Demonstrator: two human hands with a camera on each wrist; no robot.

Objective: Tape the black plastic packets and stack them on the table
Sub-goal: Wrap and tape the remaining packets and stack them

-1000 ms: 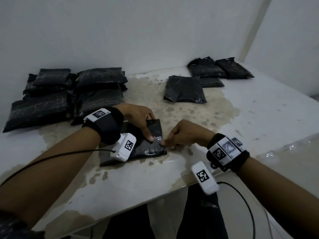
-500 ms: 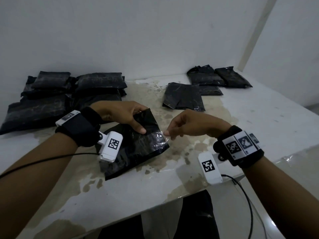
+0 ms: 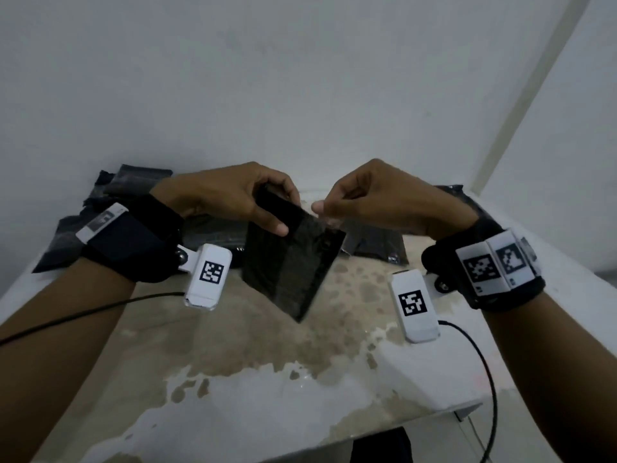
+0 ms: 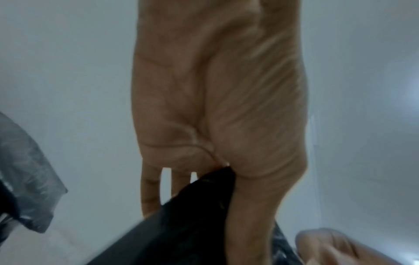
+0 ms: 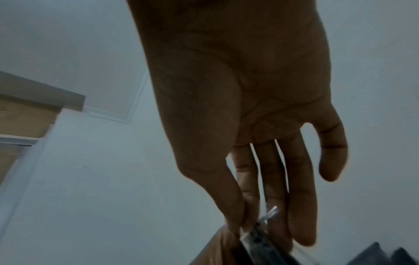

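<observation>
Left hand (image 3: 230,195) grips black packet (image 3: 290,262) by its top edge, thumb in front, holding it up above the table (image 3: 267,379). Right hand (image 3: 384,198) pinches clear tape (image 3: 329,218) at the packet's top right corner w/ thumb & forefinger. More packets (image 3: 377,243) lie at the back.

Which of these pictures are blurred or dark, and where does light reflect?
Head view: dim and soft, the held black packet smeared along its lower edge; straight wall lines bend near the borders. Left wrist view: the left hand is blurred, the packet a featureless black shape. Right wrist view: the right hand is darkly backlit; a small glint shows on the clear tape at the fingertips.
</observation>
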